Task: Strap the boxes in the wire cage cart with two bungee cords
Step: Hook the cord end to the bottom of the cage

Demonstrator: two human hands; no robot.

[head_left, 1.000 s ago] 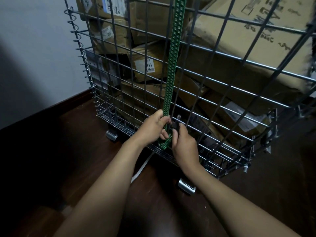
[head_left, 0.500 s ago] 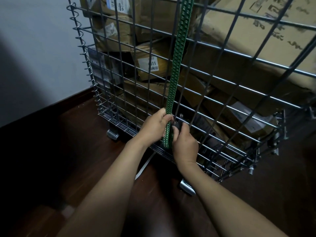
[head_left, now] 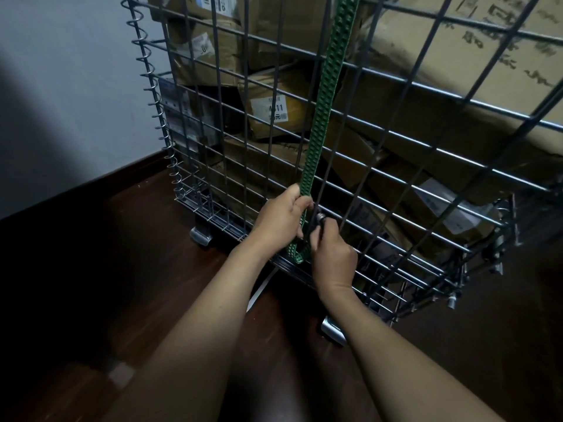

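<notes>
A wire cage cart [head_left: 405, 141] stands on the dark floor, filled with brown cardboard boxes [head_left: 426, 71]. A flat green bungee cord [head_left: 323, 108] runs taut down the cage's front from above the frame to a loop near the bottom wires. My left hand [head_left: 281, 219] grips the cord just above that loop. My right hand [head_left: 332, 254] is closed on the cord's dark metal hook end [head_left: 320, 217], pressed against the lower cage wires. Whether the hook is caught on a wire is hidden by my fingers.
A pale wall [head_left: 61, 86] with a dark skirting board lies to the left of the cart. Metal castors [head_left: 333, 330] carry the cart on the dark wooden floor. A white strip [head_left: 262, 289] pokes out from under the cage base.
Both hands have stayed at the cord's lower end, shifting slightly down and right along the bottom wires. The view has drifted a little, so the cart sits further right.
</notes>
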